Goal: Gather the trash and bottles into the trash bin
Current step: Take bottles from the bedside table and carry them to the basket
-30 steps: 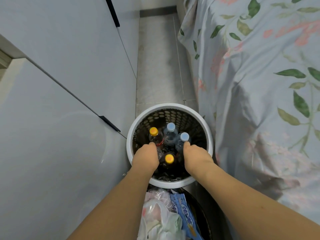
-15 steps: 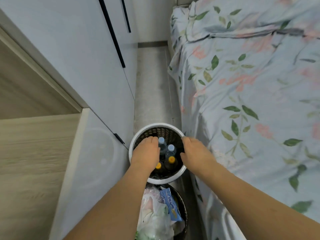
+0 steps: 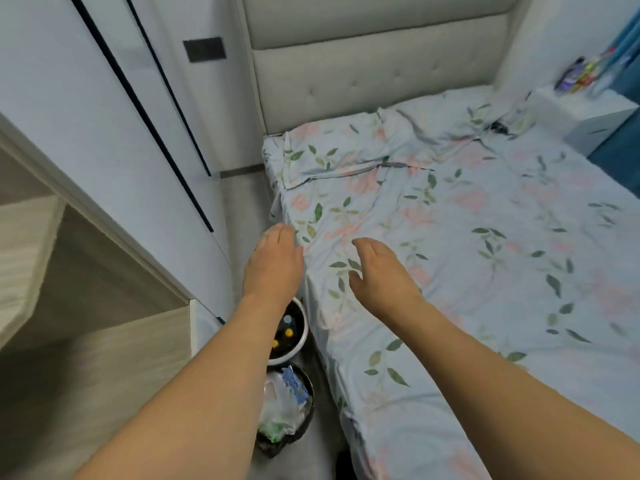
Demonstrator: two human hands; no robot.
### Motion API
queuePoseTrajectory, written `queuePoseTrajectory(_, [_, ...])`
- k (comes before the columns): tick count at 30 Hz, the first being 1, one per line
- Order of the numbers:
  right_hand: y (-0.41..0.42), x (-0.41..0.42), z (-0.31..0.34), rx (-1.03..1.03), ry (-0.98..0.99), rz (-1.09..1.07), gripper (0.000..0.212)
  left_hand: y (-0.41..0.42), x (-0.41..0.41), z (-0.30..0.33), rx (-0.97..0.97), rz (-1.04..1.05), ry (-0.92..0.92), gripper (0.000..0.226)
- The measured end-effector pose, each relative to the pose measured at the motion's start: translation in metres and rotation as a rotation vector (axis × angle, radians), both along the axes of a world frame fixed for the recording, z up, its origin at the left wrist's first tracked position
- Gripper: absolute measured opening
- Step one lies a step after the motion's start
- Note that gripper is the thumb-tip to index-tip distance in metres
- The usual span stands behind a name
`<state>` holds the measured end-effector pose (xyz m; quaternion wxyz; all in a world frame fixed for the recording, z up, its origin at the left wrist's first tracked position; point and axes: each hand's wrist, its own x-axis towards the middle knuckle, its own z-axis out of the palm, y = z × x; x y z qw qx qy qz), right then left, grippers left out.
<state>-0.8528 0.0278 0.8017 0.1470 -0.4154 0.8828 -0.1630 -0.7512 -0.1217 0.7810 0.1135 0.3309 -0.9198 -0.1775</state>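
Both hands (image 3: 273, 261) above floral bed (image 3: 485, 237)

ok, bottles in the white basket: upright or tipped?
Upright. In the white basket on the floor, the bottles show their round caps facing up, one pale, two yellow. The left forearm hides the rest of the basket.

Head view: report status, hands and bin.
Left hand and right hand open, empty. Bottles upright in white bin. Trash in dark bin. Nothing blocking.
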Motion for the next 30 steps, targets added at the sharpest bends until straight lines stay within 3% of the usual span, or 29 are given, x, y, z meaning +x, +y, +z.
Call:
queuePoseTrajectory(6, [0.082,0.020,0.078,-0.052,0.081,-0.149,0.054,0.060,0.000,0.075,-0.087,-0.220,0.067,0.041])
queuePoseTrajectory(16, [0.189,0.047,0.107,-0.085,0.095,-0.563,0.056,0.142,-0.052,0.106,-0.211,-0.637,0.138,0.042])
queuePoseTrajectory(30, [0.446,0.180,0.118,-0.103,0.123,-1.168,0.056,0.429,-0.011,0.115,-0.155,-1.212,0.264,0.044])
